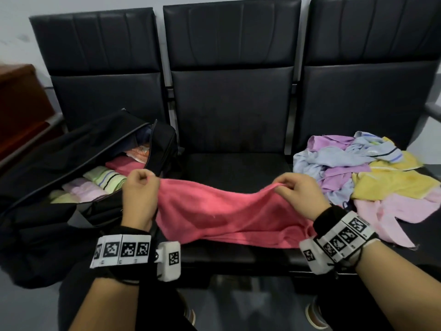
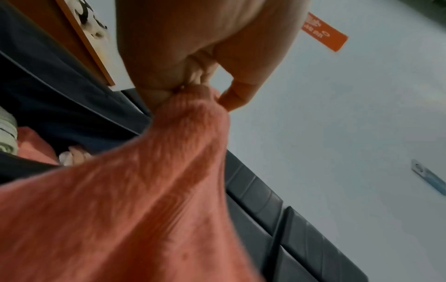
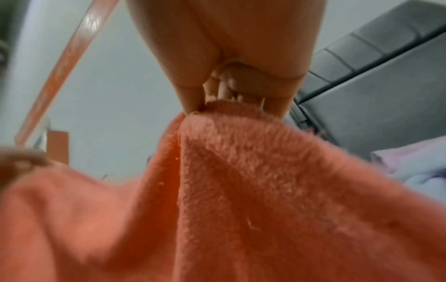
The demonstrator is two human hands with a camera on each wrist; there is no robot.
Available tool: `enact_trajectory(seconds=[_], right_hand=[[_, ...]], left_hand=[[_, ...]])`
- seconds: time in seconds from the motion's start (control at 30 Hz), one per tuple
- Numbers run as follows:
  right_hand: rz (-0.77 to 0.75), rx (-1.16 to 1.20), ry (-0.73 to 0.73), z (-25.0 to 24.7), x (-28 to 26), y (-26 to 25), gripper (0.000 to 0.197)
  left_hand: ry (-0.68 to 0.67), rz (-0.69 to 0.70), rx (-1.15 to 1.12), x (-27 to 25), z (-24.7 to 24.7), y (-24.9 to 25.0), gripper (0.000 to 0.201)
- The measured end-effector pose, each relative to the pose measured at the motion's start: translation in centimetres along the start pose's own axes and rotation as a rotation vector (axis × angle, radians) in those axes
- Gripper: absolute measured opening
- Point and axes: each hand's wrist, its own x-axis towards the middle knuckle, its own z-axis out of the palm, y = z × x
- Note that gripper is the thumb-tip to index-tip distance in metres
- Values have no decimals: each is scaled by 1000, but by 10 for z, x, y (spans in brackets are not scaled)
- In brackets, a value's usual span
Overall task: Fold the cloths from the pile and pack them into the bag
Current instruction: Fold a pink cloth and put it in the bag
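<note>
Facing black seats, pale wall, wooden cabinet left

We can't see the bag's far end, its flap covers it, and its left side is cut by the frame. Pink towel's near edge drops behind the wrists. In the right wrist view the towel is blurred low down; cloth pile runs off right
</note>
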Motion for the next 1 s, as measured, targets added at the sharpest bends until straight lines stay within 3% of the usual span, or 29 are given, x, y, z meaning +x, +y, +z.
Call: enact_trajectory(seconds=[0.13, 0.27, 0.37, 0.43, 0.6, 0.7, 0.8, 0.9, 1.0], right_hand=[[-109, 128, -162, 10, 8, -39, 11], [-196, 146, -260, 16, 13, -62, 12], [-221, 123, -272, 20, 14, -72, 16], [-232, 129, -271, 22, 13, -75, 15], [-233, 163, -224, 18, 10, -67, 9], [-198, 100, -280, 18, 6, -47, 9], [-130, -11, -300, 15, 0, -21, 8], [-67, -96, -229, 4, -3, 1, 5], [-47, -133, -171, -7, -3, 12, 3]], left_hand=[[-328, 35, 64, -23, 24, 4, 36], [-509, 104, 97, -45, 44, 20, 39], [-673, 219, 113, -61, 58, 31, 19], [-705, 278, 169, -68, 64, 33, 17], [-581, 471, 317, -69, 72, 32, 2], [-452, 524, 306, -60, 68, 32, 9], [-289, 438, 250, -47, 58, 33, 16], [-134, 334, 195, -29, 43, 33, 27], [-32, 276, 170, -12, 23, 30, 20]])
